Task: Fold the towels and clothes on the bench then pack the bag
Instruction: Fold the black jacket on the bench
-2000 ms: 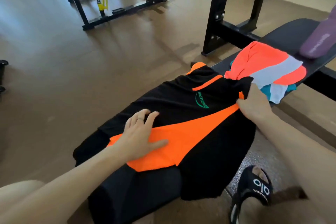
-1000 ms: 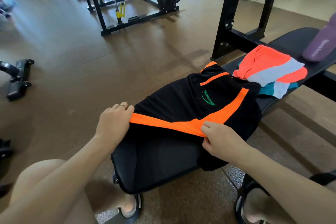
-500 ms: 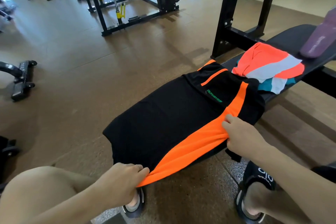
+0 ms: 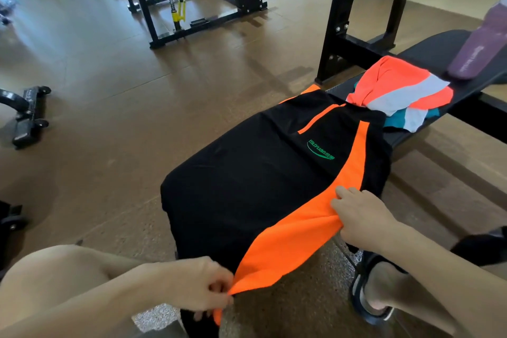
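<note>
A black shirt [image 4: 247, 181] with an orange stripe [image 4: 296, 225] lies spread along the near end of the bench [image 4: 428, 55], its hem hanging over the end toward the person. The left hand [image 4: 203, 285] pinches the orange corner of the hem between thumb and curled fingers, low by the knee. The right hand [image 4: 362, 219] grips the stripe at the shirt's right edge, fingers curled into bunched cloth.

Half a second ago the hands held the same two places; since then the shirt has been drawn a little flatter, and the green logo [image 4: 319, 149] now reads plainly. A second ago the shirt was folded back on itself with both hands on the stripe across the middle, bare bench pad showing below; now the cloth covers that pad.

Farther along the bench, a pile of clothes [image 4: 403, 93] in orange, grey and teal sits touching the shirt's collar end, unchanged. A purple bag [image 4: 482, 44] rests beyond it at the right edge. A sandal [image 4: 370, 291] is on the floor under the right forearm.
</note>
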